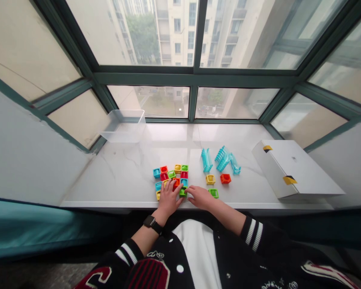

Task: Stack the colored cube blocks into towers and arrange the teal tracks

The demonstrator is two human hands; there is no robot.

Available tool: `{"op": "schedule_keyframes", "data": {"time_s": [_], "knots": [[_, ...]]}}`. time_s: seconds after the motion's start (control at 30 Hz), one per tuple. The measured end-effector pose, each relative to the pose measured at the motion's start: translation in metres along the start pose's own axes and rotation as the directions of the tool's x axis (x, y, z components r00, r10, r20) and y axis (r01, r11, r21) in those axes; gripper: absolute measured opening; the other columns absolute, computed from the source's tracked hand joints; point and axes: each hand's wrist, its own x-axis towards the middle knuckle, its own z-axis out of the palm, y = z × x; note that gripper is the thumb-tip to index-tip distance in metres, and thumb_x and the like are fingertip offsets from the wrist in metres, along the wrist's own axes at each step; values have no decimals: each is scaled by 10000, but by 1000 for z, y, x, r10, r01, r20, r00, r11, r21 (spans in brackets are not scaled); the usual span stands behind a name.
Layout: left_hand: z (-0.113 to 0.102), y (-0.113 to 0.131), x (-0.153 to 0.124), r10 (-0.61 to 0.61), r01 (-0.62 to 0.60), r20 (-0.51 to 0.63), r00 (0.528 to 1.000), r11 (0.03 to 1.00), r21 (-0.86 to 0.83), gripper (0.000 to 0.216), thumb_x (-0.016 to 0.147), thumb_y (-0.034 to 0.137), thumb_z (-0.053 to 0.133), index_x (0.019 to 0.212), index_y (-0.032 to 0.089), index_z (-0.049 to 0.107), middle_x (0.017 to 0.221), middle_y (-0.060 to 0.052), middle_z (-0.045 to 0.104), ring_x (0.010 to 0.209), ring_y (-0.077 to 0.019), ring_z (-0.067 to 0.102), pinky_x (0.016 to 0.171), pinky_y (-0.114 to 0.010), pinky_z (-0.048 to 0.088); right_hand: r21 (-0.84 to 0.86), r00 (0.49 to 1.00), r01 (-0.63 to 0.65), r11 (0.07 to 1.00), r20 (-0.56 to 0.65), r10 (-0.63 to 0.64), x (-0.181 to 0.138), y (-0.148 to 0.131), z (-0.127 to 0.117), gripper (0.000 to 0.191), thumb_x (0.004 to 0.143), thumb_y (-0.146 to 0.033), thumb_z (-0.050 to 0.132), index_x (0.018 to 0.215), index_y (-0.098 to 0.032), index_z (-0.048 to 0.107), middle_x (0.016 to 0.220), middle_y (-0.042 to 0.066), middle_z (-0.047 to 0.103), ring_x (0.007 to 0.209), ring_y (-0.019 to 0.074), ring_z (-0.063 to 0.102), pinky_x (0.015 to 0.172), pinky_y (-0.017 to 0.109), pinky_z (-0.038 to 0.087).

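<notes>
Green block (183, 192) sat at the near right corner of the block cluster (172, 176), just left of the right hand (200, 196), whose fingertips touched it; grip unclear. Left hand (168, 197) lay spread on the cluster beside it.

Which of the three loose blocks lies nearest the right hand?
The green block, beside the right hand; the yellow block and red block lie farther back.

text: none clearly readable | jacket patch (100, 277): possibly "C"
</notes>
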Motion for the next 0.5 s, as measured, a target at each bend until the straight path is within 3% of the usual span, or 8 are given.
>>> {"op": "schedule_keyframes", "data": {"time_s": [0.13,0.33,0.5], "knots": [[-2,0,-1,10,-10,17,1000,1000,15,692,865,443,780,1520,349,579,1597,-129,501,1533,-400,368,1296,-649,177,-29,999,-24,999,30,25,3,0,2,347,939,-291,699,1284,-272,660,1249,82,721,1116,274,696,890,335,500],[-4,-1,-2,21,-21,38,999,1000,9,774,819,479,829,1532,341,561,1618,-132,479,1552,-402,342,1305,-646,160,-15,998,-60,998,8,60,5,4,-1,133,928,-198,695,1050,-243,721,1051,50,737,945,217,694,793,280,446],[-5,-1,-1,16,-15,53,998,999,-31,839,782,454,873,1542,317,546,1621,-158,462,1551,-420,335,1289,-672,168,135,991,21,991,-131,-3,-8,15,-12,78,901,-182,732,957,-235,717,962,29,729,854,189,677,774,281,480]]}}
